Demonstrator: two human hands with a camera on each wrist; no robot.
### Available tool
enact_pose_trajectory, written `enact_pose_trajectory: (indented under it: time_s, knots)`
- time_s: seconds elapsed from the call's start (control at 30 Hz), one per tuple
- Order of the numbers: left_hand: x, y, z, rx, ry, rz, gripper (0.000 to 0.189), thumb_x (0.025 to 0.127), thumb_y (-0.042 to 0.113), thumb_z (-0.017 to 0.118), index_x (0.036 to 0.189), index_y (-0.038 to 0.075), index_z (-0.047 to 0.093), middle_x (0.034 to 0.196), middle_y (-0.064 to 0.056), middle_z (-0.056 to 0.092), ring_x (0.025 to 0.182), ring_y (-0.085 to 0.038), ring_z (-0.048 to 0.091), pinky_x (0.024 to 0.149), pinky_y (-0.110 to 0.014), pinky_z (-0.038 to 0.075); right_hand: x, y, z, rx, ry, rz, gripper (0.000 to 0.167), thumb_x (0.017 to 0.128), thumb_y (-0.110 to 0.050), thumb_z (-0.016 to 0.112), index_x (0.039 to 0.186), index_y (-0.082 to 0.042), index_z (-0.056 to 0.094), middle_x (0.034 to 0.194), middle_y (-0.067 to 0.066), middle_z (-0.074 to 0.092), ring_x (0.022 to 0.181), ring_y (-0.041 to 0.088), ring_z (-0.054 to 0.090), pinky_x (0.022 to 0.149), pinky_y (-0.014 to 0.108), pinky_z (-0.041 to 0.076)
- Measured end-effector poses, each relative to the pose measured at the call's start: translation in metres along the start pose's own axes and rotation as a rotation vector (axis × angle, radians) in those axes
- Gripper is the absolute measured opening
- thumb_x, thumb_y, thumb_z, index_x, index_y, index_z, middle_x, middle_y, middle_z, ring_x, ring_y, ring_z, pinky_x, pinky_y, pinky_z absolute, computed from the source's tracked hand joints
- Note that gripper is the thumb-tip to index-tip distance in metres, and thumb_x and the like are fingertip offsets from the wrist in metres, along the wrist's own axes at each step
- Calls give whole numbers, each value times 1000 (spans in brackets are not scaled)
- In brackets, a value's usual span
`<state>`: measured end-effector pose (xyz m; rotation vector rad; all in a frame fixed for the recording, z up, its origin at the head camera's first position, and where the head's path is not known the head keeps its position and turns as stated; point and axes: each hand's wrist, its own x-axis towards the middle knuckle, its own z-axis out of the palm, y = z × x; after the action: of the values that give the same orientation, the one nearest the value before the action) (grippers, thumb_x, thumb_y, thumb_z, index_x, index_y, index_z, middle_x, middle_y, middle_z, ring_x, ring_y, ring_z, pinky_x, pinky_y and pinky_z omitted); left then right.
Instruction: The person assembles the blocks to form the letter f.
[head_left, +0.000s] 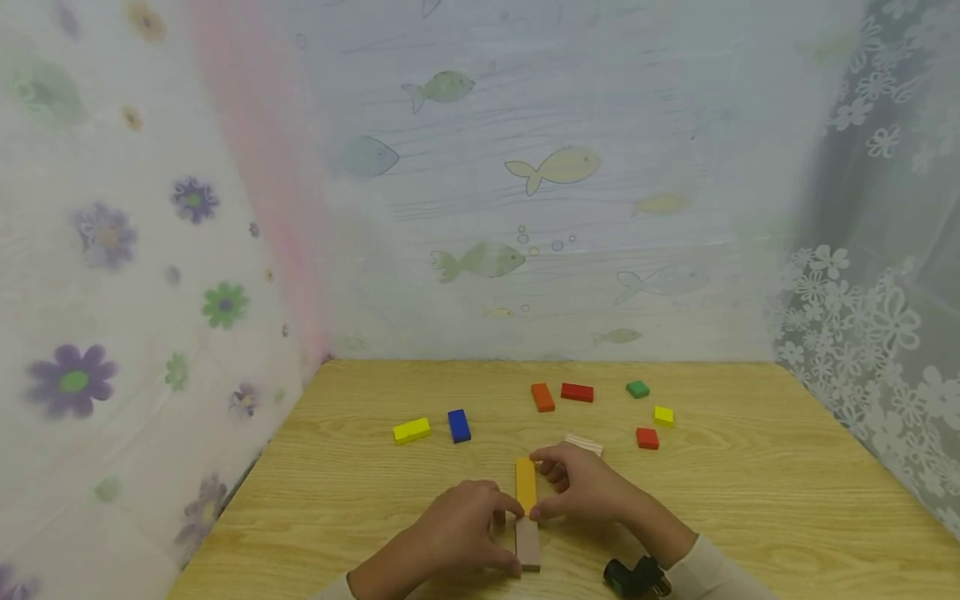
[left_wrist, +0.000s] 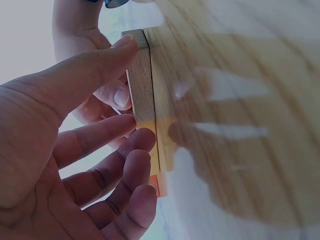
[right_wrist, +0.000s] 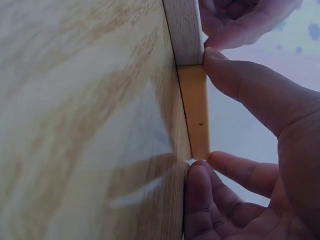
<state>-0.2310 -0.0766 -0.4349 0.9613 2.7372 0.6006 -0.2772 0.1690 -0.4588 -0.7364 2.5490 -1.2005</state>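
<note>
A plain wooden block point(head_left: 528, 546) and a yellow-orange block point(head_left: 526, 483) lie end to end on the table, their ends meeting in the right wrist view. My left hand point(head_left: 465, 525) pinches the plain block lengthwise, thumb at its near end and index fingertip by the joint. From the other side, my right hand point(head_left: 588, 487) holds the yellow-orange block point(right_wrist: 196, 110) between the thumb at the joint and the index finger at the far end. The left hand's other fingers are loosely bent beside the blocks in the left wrist view.
Beyond the hands lie a yellow block point(head_left: 412, 431), a blue block point(head_left: 459, 426), an orange block point(head_left: 542, 397) and a long red block point(head_left: 577, 392). Small green point(head_left: 637, 389), yellow point(head_left: 663, 416) and red point(head_left: 647, 438) blocks are at right. A pale striped block point(head_left: 583, 443) is partly hidden.
</note>
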Motion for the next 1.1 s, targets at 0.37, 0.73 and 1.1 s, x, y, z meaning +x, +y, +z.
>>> enact_pose_trajectory:
  time_s: [0.37, 0.73, 1.1]
  knots:
    - [-1, -20, -11, -47, 24, -67, 64, 71, 54, 92, 124, 25, 74, 95, 14, 68, 80, -1, 56, 69, -24, 48, 3, -2, 3, -10, 0, -2, 77, 78, -36, 92, 141, -4, 60, 119, 4, 64, 106, 19, 60, 85, 28, 56]
    - [13, -47, -33, -76, 110, -141, 66, 78, 32, 92, 136, 12, 66, 116, -5, 69, 94, -17, 69, 73, -34, 56, 1, -3, 1, -1, -5, 22, 76, 78, -34, 92, 141, -5, 61, 121, 2, 64, 108, 18, 60, 87, 31, 56]
    - [30, -79, -44, -68, 211, -110, 67, 78, 20, 92, 137, 2, 64, 111, -13, 69, 80, -12, 66, 68, -32, 56, 0, 0, 0, 15, -13, 17, 77, 79, -35, 92, 143, -5, 59, 127, 3, 64, 112, 19, 60, 89, 31, 56]
